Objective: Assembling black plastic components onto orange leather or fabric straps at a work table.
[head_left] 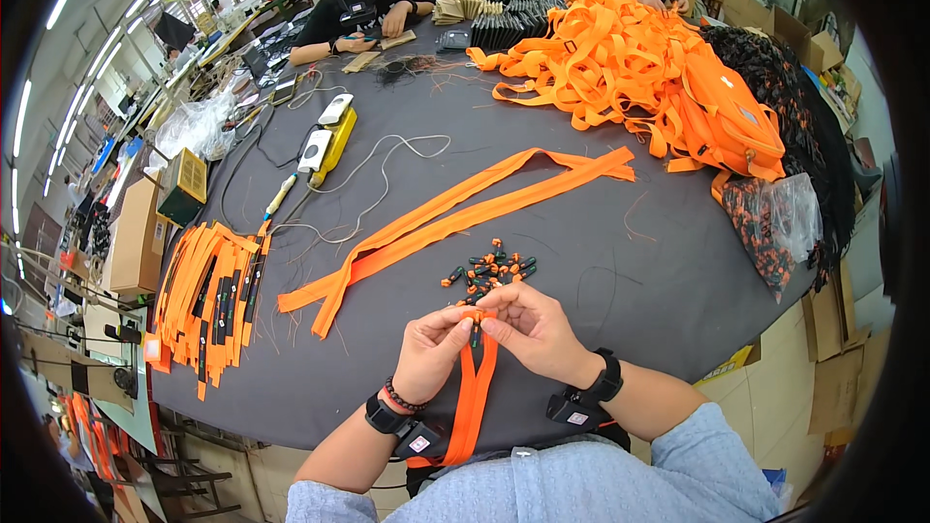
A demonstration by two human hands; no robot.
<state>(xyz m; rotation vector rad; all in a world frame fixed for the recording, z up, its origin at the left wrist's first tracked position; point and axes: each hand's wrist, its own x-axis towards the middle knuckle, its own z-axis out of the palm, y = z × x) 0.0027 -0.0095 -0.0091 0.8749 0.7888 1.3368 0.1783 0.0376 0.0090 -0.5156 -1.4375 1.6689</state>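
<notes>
From where I stand, both hands work close together at the lower middle of the frame: the left hand [433, 353] and the right hand [539, 331] each pinch, thumb against fingertip, at the upper end of an orange zipper tape [473, 399], which runs down toward the lap over the near table edge. A small dark zipper pull [476, 334] shows between the fingers; which hand bears it, I cannot tell. The step in hand looks like fitting the pull onto the tape end. The next move, I judge, calls for one hand steadying the tape while the other draws the pull along it, evenly, so it does not jam. Just beyond the fingertips lies a pile of black-and-orange pulls [494, 271], near enough for a stray knuckle to scatter. Loose orange zipper tapes [465, 203] stretch across the middle of the frame. The bare dark tabletop [639, 320] right of the pile gives the right hand the most room; leftward, a spread of orange-and-black strips [208, 295] bounds the space, and downward the torso sits close to the edge.
</notes>
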